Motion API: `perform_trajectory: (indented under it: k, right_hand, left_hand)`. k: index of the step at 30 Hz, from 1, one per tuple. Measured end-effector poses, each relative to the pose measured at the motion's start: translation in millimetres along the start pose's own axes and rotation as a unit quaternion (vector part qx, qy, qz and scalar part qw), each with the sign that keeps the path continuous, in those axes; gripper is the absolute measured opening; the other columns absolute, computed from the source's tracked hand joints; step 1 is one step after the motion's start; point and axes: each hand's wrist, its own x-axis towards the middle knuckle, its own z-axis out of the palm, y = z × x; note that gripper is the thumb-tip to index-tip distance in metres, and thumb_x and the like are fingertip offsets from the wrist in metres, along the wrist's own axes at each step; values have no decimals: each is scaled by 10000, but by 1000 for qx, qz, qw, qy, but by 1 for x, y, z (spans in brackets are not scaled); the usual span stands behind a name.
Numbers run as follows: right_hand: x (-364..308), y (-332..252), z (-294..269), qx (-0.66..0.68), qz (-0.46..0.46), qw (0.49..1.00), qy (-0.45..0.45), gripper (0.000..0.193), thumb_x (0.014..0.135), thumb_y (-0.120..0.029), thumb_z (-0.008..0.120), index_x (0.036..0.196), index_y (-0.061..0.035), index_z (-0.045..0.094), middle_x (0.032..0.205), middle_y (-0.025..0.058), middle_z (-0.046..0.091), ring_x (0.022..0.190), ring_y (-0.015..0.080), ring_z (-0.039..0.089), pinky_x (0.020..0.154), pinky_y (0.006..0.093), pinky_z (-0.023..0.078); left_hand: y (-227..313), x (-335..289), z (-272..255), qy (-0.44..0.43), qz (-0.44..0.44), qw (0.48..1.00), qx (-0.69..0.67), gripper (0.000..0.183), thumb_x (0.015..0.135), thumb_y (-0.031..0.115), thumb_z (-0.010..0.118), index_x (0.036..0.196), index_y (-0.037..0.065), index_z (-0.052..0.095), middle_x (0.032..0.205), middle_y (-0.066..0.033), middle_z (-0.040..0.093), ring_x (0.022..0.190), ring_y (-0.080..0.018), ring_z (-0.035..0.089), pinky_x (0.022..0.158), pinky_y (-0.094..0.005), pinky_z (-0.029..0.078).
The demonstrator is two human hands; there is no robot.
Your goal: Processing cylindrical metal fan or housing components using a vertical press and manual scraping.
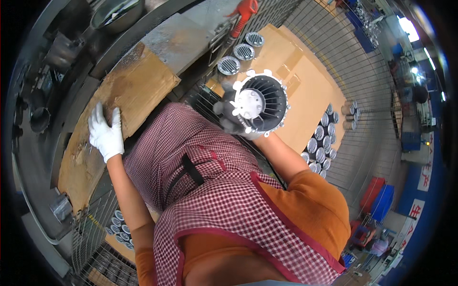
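Note:
My left hand [106, 135], in a white glove, lies with its fingers spread on a stained, worn cardboard sheet [143, 76] along the bench edge. Nothing is in it. My right hand [230, 117], whose glove is blackened at the fingers, grips a round die-cast metal housing [251, 103]. The housing has a bright hub, dark inner fins and a rim with small lugs; its open end faces up toward me. Part of that hand is hidden behind the housing. Just beyond it, three similar metal cylinders with slotted tops [229, 66] stand in a row on cardboard.
A wire mesh cage [353, 62] holds a large cardboard layer [305, 71], with several metal cylinders [320, 143] grouped at its right. A red air gun [245, 16] hangs at the far side. More cylinders [121, 229] lie in a cage at lower left. A metal basin [117, 14] sits upper left.

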Motion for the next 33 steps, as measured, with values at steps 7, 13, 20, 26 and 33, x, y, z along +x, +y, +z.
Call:
perform_trajectory:
  k: [7,13,20,26,33]
  right_hand:
    - [30,57,44,170,150,943,-245,645,835,-420,693,1365,-182,414,1449,194,283,1311,538,296,960,696,410]
    - [31,64,28,-139,-11,966,-216,572,913,-511,544,1345,-143,473,1375,82,486,1261,301,467,1059,471,400]
    - [19,60,20,-204,6,969,-141,813,809,-664,594,1372,-94,455,1329,111,535,1228,252,506,1065,443,392]
    - [6,60,37,-268,30,962,36,867,782,-653,628,1385,-62,434,1354,121,521,1240,268,496,1081,465,366]
    - [7,57,51,-264,37,963,-24,925,781,-597,661,1425,-13,345,1409,154,465,1262,273,477,1096,449,344]
  left_hand:
    - [0,-2,2,7,-18,1000,-19,655,906,561,514,1390,121,475,1387,-131,504,1318,-321,419,1086,-447,310]
    - [1,-3,-1,7,-12,1000,-25,631,911,539,521,1367,103,492,1381,-132,508,1306,-306,432,1076,-444,323]
    - [1,-1,-1,5,-14,999,-31,619,914,527,523,1362,101,498,1363,-137,524,1301,-310,438,1078,-444,320]
    - [0,-3,-2,0,-20,999,-34,617,916,527,520,1364,103,498,1367,-135,523,1306,-309,434,1081,-447,313]
    - [2,-1,-4,-8,-19,999,-33,610,922,523,506,1371,110,493,1384,-130,510,1306,-300,437,1080,-429,316]
